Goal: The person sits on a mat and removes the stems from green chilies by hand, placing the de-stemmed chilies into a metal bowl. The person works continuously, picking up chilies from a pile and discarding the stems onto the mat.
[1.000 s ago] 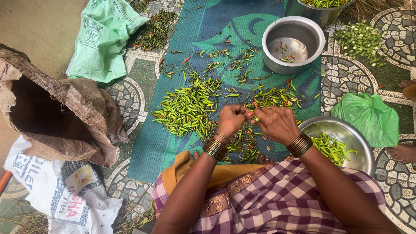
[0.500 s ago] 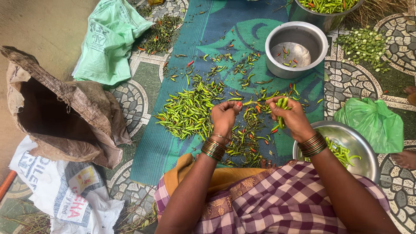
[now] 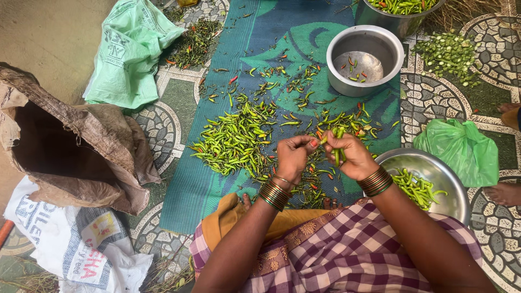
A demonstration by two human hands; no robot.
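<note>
Mid-way through stemming, the right hand (image 3: 350, 154) grips a bunch of green chillies (image 3: 337, 146) above the mat (image 3: 190, 190) while the left hand (image 3: 293, 157) pinches closed at their tips, likely needing a firm pull.

slim green chillies (image 3: 337, 145), bunched upright, held over mat

Bare mat (image 3: 190, 195) leftward — chilli heap (image 3: 239, 138), steel bowl (image 3: 364, 59) ahead

Both forearms reach forward, bangled wrists close; the left hand (image 3: 293, 157) curls, fingertips pinched, beside the loosely fisted right hand (image 3: 350, 154)
</note>
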